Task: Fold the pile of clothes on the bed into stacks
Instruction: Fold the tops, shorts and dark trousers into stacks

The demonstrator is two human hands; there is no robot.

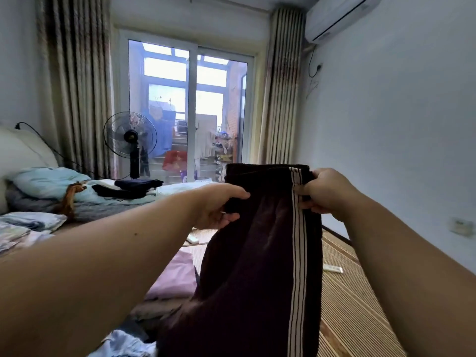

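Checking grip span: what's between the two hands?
In the head view, only the top edge of the dark striped garment spans from left hand to right hand; each hand grips one end.

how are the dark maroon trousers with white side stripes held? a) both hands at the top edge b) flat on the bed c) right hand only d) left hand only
a: the left hand and right hand each grip the top edge of the dark maroon white-striped trousers, which hang down.

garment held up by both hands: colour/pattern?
Dark maroon-brown trousers with a cream side stripe lined in dark; head view.
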